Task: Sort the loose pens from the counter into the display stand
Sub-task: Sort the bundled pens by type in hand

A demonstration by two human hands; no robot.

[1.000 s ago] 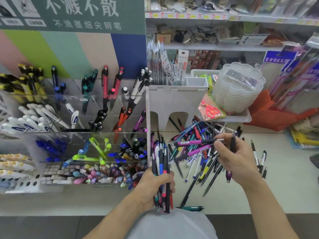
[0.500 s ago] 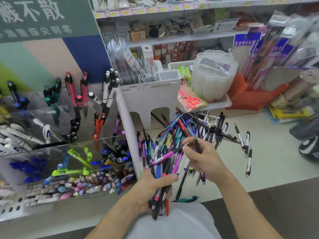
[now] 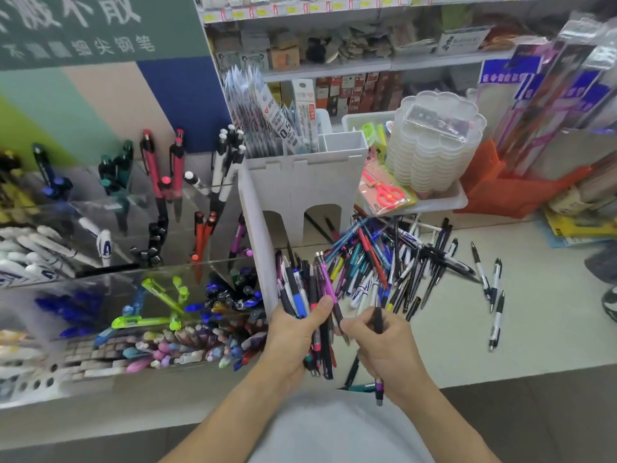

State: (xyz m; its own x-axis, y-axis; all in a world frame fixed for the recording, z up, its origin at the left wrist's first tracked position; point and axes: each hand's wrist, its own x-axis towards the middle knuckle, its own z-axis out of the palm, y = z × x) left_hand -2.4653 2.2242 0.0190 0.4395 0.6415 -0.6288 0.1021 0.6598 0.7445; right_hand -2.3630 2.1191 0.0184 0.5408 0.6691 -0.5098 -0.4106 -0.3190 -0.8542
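My left hand (image 3: 293,335) grips an upright bundle of pens (image 3: 309,292) of several colours, among them a pink one, near the counter's front edge. Beside it my right hand (image 3: 387,345) holds a dark pen with a purple end (image 3: 378,389), and its fingertips touch the bundle's lower part. A heap of loose pens (image 3: 384,259) lies on the counter just behind both hands, with a few stray white-and-black pens (image 3: 494,295) to the right. The clear tiered display stand (image 3: 133,262) with sorted pens fills the left side.
A white castle-shaped holder (image 3: 300,182) with refill packs stands behind the heap. To its right a tray (image 3: 457,200) carries a stack of clear flower-shaped boxes (image 3: 434,152) and pink scissors (image 3: 387,192). Shop shelves (image 3: 367,65) rise behind; an orange box (image 3: 514,192) sits at right.
My right hand has come from the heap toward the left hand, and the pink pen it carried now stands in the left hand's bundle. The view has shifted left and down.
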